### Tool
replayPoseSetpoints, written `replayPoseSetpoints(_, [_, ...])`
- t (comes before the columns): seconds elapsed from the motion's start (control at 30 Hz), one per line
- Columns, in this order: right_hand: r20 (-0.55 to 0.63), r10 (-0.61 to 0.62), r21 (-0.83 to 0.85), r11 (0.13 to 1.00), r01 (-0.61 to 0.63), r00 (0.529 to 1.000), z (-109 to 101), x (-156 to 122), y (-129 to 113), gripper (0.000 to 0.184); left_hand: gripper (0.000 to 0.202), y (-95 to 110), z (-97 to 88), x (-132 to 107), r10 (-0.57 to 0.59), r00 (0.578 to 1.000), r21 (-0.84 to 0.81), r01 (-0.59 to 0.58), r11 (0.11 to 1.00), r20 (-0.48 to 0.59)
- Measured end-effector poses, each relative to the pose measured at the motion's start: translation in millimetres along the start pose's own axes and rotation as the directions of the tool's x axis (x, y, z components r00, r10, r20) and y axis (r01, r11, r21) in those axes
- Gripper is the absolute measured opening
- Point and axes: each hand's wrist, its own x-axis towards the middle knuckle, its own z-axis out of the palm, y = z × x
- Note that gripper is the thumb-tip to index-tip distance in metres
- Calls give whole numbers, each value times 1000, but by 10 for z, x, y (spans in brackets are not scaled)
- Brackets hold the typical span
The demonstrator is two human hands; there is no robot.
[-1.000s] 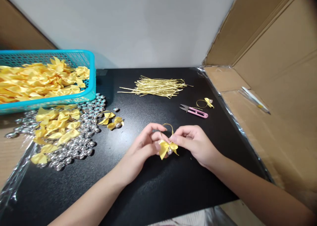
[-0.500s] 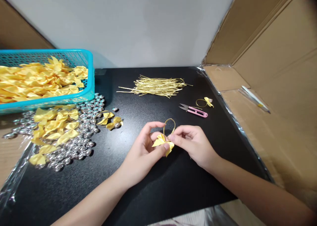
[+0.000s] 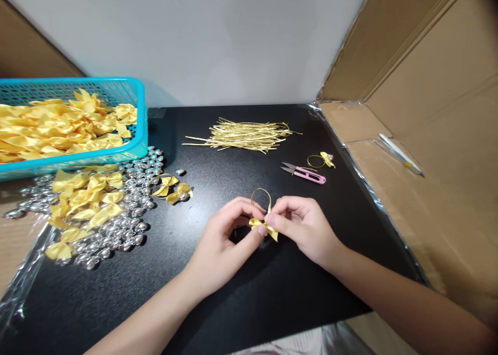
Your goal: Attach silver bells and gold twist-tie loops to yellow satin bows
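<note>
Between my two hands is a yellow ribbon bow (image 3: 274,235) with a loop of gold cord (image 3: 261,190) standing up from it. My left hand (image 3: 227,236) pinches the bow between thumb and fingers. The fingertips of my right hand (image 3: 305,223) are pressed together at the bow's centre, where the cord meets it; the cord's ends are hidden there. Beyond my right hand lie pink thread snips (image 3: 309,175), blades pointing left. A finished-looking bow with a cord loop (image 3: 327,159) rests just past them.
A turquoise basket (image 3: 142,116) full of yellow bows stands at the back left. In front of it lie silver beads (image 3: 136,212) and loose bows (image 3: 87,194). A bundle of gold cords (image 3: 249,136) is at the back. White tweezers (image 3: 400,155) lie on cardboard at the right.
The bow has turned in my fingers, and its cord loop now leans further left. My left fingers have curled in closer to the bow. My right hand has barely moved.
</note>
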Motion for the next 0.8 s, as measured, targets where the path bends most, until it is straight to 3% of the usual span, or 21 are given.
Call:
replayPoseSetpoints(0.13, [13, -20, -37, 999, 21, 1000, -9, -14, 10, 19, 7, 26, -12, 13, 212, 976, 287, -191, 939, -42])
replayPoseSetpoints(0.37, [27, -50, -49, 998, 51, 998, 2, -2, 8, 16, 7, 35, -15, 18, 296, 955, 350, -270, 897, -20])
replayPoseSetpoints(0.57, [3, -174, -104, 979, 173, 985, 5, -2, -26, 4, 8, 24, -23, 34, 208, 975, 228, -187, 956, -74])
replayPoseSetpoints(0.8, [-14, -190, -138, 973, 187, 982, 21, -14, -32, 6, 7, 26, -22, 20, -101, 991, -109, 91, 990, -89])
